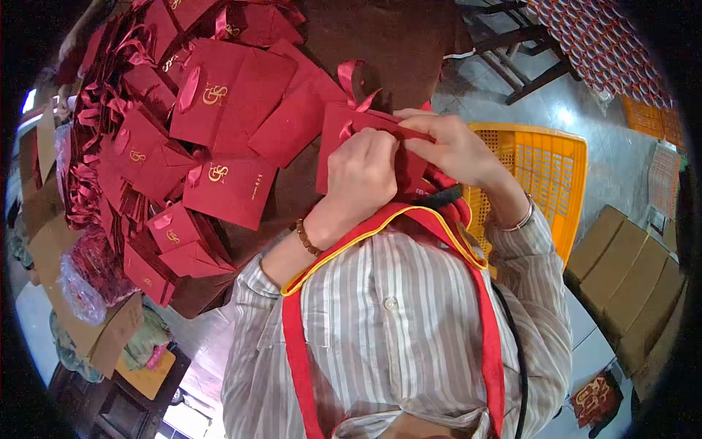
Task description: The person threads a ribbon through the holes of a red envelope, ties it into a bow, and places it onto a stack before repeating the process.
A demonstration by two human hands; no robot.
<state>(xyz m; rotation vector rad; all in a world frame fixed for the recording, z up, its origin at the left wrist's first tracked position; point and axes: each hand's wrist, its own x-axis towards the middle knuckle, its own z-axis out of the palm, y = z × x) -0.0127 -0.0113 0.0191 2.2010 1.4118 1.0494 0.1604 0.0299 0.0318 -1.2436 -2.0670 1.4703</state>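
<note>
While my right hand [457,150] pinches the red bag [409,167] at its upper edge, my left hand [362,168] is curled into a fist against the front panel. The fingertips of that fist are tucked out of sight, so I cannot tell whether they are clamped on the panel, on a bit of pink ribbon [350,73], or on nothing at all.

The bag sits between my two hands, in front of my chest: the left covers its middle and the right has its right-hand end. What counts most is the line of that upper edge, which runs from just beyond my left knuckles across to my right fingers, slanting toward me as it goes right. Which way the bag is longer I cannot say, since my hands hide much of it. The ribbon's loop stands up beyond my left fist, on the side away from me, and the left is the nearer hand to it.

Left of my grip, a pile of red bags [241,110] spreads over a brown cloth [380,29], several with gold lettering showing. Right of it, beside my right forearm, stands a yellow basket [578,183].
</note>
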